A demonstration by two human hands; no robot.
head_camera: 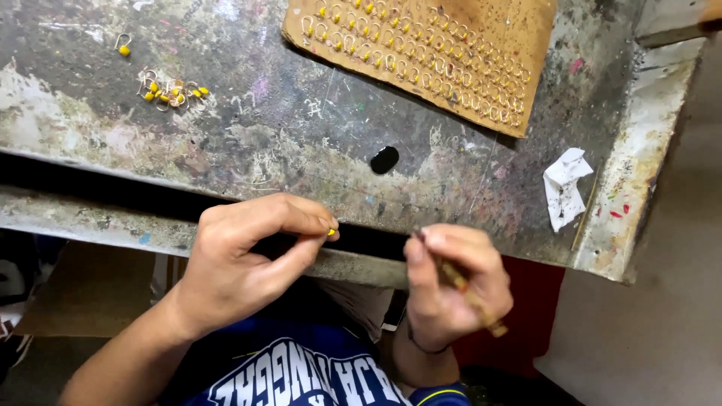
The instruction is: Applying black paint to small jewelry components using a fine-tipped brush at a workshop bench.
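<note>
My left hand pinches a yellow-beaded hook at the bench edge; right hand fingers clamp a thin brush. Risk: the pinch looks shallow, so the hook could slip off the edge.

No pkgs, labels, signs or screens in view.

Pretty beat-up workbench here, grey top scratched and smeared with old paint, pale metal edging down the right side, dark slot along the front. Plain greyish floor below, light's even.
</note>
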